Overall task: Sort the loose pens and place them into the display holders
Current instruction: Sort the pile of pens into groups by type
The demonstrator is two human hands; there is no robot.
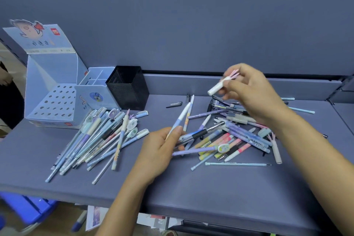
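At the back left of the bench [210, 188] stand a perforated display box [55, 105], a divided holder [95, 90] and a black mesh cup [127, 87], with a fanned pile of pens [99, 140] in front of them. A loose heap of pens [239, 136] lies to the right. The left hand [159, 151] curls its fingers round several pens. The right hand [251, 92] pinches a white pen [220, 84] above the heap.

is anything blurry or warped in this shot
Head view: the right hand and the white pen it pinches are motion-blurred; the left hand and the pens on the desk are sharper; the wide lens bows the desk's front edge; light is soft and even, no glare.
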